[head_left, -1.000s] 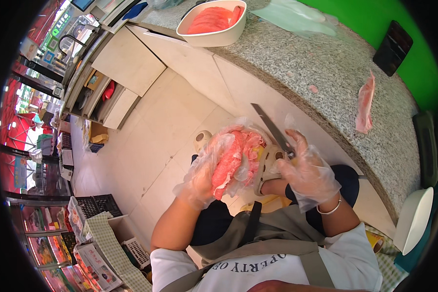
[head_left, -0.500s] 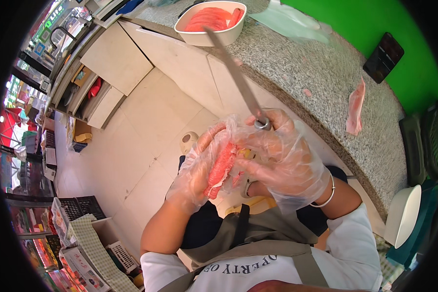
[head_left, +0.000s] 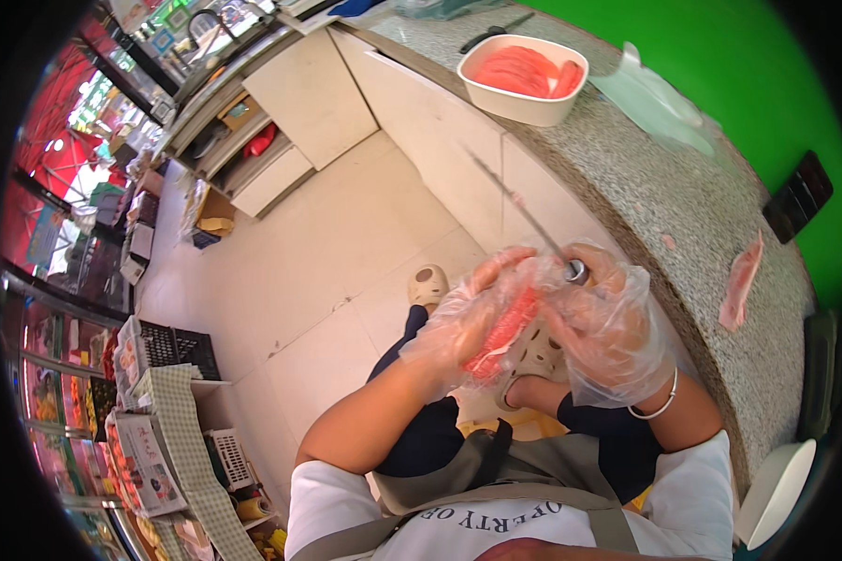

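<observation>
Both of my hands wear clear plastic gloves. My left hand grips a piece of pink citrus flesh, likely pomelo, with pale membrane on it. My right hand is closed on a knife, its long, thin blade slanting up and left, and its fingers meet the fruit. The hands are close together over my lap. On the granite counter beside them lie a white oval tub of pink segments, a strip of pale pink peel and a crumpled greenish plastic sheet.
The counter curves along the right, holding a black phone and another knife. An empty white tub stands at lower right. Cabinets and a sink are ahead; black crates and display shelves line the left. Tiled floor lies between.
My right hand and the knife have moved in against the fruit, which is now more covered by the gloves. The view has shifted, so the counter sits further right and lower in the picture.
</observation>
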{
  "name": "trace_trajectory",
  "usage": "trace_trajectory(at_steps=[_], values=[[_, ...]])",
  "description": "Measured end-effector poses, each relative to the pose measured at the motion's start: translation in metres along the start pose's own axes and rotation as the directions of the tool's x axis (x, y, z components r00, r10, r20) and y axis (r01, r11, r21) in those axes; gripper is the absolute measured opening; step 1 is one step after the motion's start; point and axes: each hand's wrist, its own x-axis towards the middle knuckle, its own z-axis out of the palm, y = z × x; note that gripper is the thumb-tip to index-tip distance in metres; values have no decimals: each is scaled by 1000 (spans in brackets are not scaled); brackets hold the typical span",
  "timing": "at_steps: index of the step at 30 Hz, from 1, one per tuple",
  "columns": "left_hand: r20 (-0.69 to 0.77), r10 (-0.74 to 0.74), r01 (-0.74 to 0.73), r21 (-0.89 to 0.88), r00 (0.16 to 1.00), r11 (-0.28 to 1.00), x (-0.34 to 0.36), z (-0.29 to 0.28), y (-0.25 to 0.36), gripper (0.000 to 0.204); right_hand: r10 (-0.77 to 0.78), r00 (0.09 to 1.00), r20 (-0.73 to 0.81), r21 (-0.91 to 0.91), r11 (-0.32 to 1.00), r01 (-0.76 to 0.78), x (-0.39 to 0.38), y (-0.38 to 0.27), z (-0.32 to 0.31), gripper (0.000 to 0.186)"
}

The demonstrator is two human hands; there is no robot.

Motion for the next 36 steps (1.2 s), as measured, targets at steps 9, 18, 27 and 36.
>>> trace_trajectory(at_steps=[9,18,27,36], values=[[17,-20,17,137,1000,990,-4,6,4,52,42,999,-11,-136,990,-43,-5,10,9,51],[170,-17,111,-559,985,822,-5,17,-7,59,241,967,-82,166,960,-225,-20,11,29,22],[248,43,100,-536,968,838,-7,18,2,59,126,965,-231,96,990,-106,-15,12,26,15],[185,-19,117,-536,983,836,-13,12,-6,62,283,940,-188,307,927,-218,-9,5,12,17]])
